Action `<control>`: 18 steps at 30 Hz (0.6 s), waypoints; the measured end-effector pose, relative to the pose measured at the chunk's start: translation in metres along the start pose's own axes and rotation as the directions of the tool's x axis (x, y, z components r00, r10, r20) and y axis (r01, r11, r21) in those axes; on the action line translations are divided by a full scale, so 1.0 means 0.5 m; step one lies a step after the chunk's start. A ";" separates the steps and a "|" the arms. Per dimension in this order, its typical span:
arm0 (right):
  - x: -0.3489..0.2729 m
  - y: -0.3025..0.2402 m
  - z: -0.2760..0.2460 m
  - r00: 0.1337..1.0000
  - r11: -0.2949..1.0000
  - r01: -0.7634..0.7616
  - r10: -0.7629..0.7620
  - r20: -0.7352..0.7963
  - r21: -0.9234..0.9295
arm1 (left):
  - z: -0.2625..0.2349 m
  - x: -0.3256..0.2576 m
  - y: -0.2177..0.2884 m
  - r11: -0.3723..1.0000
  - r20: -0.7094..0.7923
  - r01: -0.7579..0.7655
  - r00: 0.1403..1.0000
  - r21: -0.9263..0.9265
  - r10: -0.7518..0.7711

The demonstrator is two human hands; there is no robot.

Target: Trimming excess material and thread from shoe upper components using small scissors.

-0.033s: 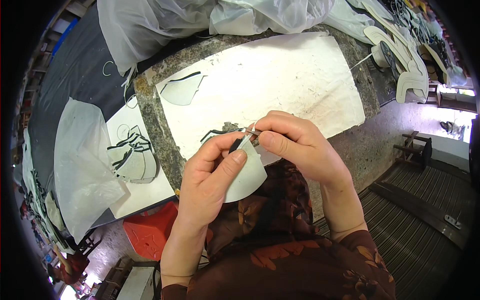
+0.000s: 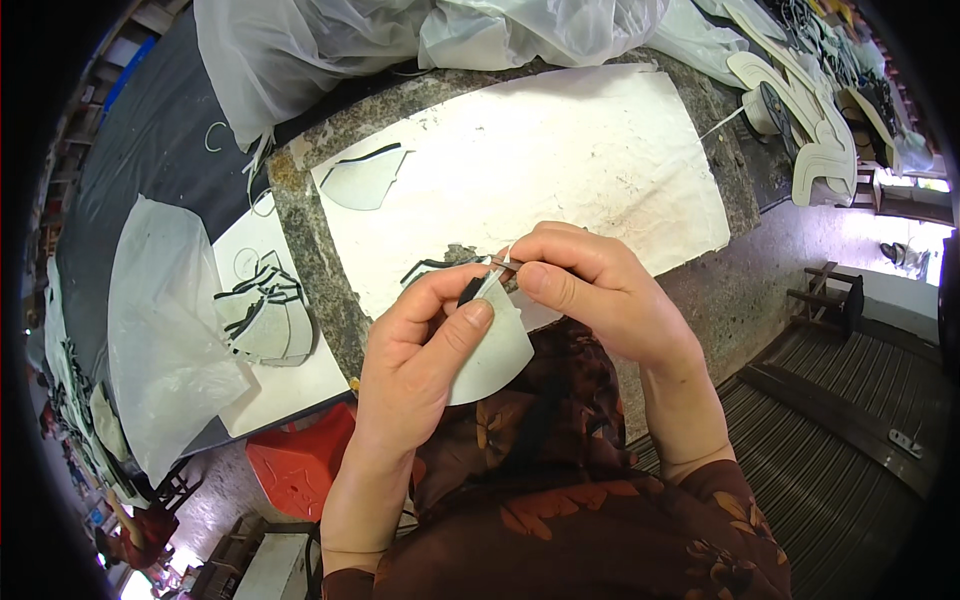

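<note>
My left hand (image 2: 420, 360) holds a pale grey, fan-shaped cut piece (image 2: 495, 355) over my lap, its thumb pressing on a black strip (image 2: 470, 290) along the piece's upper edge. My right hand (image 2: 590, 290) is closed at the same top edge. A thin stick (image 2: 503, 262) with a pale tip is pinched between its thumb and forefinger, touching the piece. The two hands meet just over the near edge of the stone-topped table (image 2: 310, 260).
A stained white sheet (image 2: 560, 150) covers the table, with another black-edged piece (image 2: 365, 178) on it. A stack of similar pieces (image 2: 262, 320) lies on a white board at left. Plastic bags (image 2: 330, 50), a red stool (image 2: 300, 460), white curved parts (image 2: 815, 130) and a wooden stool (image 2: 830, 295) surround me.
</note>
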State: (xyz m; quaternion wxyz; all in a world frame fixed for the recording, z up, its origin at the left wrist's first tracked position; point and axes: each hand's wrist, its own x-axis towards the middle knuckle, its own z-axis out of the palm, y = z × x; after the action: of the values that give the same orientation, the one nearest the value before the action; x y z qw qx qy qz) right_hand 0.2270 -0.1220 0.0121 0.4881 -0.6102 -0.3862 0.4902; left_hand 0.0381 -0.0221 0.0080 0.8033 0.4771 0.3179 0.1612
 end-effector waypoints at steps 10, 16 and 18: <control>0.008 0.016 -0.008 0.994 0.980 -0.100 0.089 0.070 0.174 | 0.000 0.005 0.001 1.000 -0.007 -0.011 1.000 0.029 0.011; 0.009 -0.006 -0.002 0.989 0.945 -0.145 0.143 0.029 0.292 | -0.020 0.005 0.002 1.000 0.007 -0.009 1.000 -0.009 0.009; 0.012 -0.012 -0.005 0.982 0.953 -0.187 0.177 0.066 0.238 | -0.022 0.008 0.003 0.999 0.033 -0.021 0.999 0.029 0.020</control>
State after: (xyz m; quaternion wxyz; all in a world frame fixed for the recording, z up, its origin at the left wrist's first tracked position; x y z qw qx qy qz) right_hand 0.2310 -0.1155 0.0170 0.5032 -0.5681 -0.2761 0.5898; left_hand 0.0337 -0.0118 0.0041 0.7998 0.4945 0.3020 0.1567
